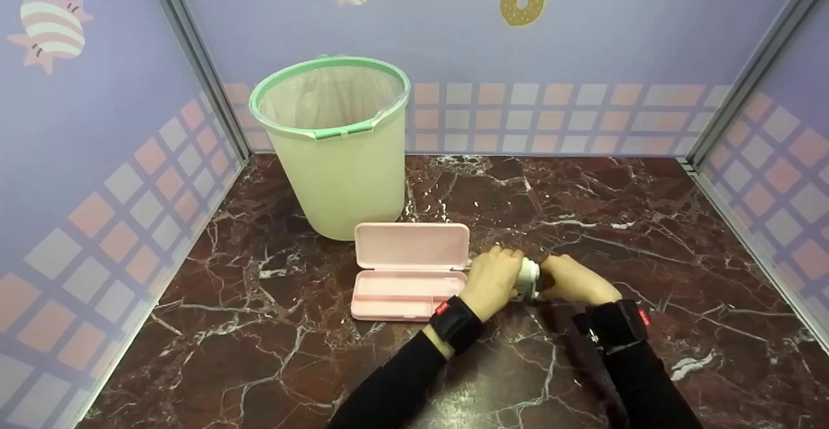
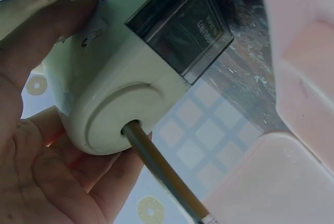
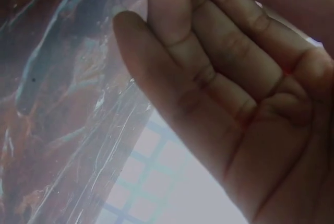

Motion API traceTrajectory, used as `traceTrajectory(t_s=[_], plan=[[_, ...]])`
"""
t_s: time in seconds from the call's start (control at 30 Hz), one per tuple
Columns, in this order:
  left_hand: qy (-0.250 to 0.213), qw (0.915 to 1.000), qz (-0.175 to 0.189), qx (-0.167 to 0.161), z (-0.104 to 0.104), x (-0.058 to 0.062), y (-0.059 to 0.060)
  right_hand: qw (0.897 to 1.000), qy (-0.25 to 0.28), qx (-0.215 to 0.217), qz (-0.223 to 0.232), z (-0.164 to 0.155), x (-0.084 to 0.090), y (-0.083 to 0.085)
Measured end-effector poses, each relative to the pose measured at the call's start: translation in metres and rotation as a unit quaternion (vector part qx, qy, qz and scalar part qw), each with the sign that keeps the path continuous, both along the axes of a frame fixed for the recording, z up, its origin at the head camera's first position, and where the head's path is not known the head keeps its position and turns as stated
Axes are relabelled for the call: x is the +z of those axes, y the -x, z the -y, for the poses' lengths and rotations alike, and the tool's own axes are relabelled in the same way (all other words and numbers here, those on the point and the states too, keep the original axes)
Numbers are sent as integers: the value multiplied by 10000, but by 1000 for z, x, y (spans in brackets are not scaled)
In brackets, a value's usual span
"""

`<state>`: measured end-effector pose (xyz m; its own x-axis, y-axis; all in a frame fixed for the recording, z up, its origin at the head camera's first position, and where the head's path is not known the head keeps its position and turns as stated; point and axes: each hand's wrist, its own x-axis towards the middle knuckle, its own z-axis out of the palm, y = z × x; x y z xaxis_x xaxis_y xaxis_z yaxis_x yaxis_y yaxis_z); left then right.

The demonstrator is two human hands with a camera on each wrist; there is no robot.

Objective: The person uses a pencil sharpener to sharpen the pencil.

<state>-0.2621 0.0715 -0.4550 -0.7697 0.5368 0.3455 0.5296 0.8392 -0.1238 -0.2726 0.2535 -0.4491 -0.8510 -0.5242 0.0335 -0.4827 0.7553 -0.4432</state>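
The pencil sharpener (image 2: pixel 112 85) is a pale cream body with a rounded end, a dark clear window on its side and small blue prints — 1 pencil (image 2: pixel 162 174) sticks out of the hole in its end. It sits just above the marble surface (image 1: pixel 647 234), right beside the open pink pencil case (image 1: pixel 408 270). The left hand (image 1: pixel 493 281) wraps its fingers around it; the right hand (image 1: pixel 573 280) touches its other end, grip unclear. 1 green bin (image 1: pixel 337 147) stands behind the case.

A staged booth: cartoon-printed walls (image 1: pixel 583 59) (doughnuts, candies) around a marble tabletop (image 1: pixel 647 221).
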Motion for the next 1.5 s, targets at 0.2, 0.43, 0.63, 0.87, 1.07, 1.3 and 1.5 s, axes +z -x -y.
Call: traceTrajectory(t_s=[0.2, 0.43, 0.63, 0.87, 1.07, 1.3, 1.5], plan=[[-34, 10000, -68, 20, 0, 0, -1, 9999, 5, 4, 162, 0, 1, -1], [-108, 9998, -192, -26, 0, 0, -3, 9994, -16, 133, 313, -1, 5, -3], [-291, 9985, -457, -116, -1, -2, -3, 9989, -60, 221, 418, -1, 8, -5], [-245, 9988, -433, -10, -2, -2, -2, 9978, -116, 242, 603, -1, 12, -7], [-190, 9993, -295, 113, -5, -1, -4, 9977, -147, 303, 580, -1, 12, -7], [-97, 9992, -272, 291, -9, 1, -6, 9978, -98, 309, 574, -3, 12, -7], [-62, 9987, -316, 393, -11, 2, -6, 9974, -76, 364, 619, -4, 14, -8]])
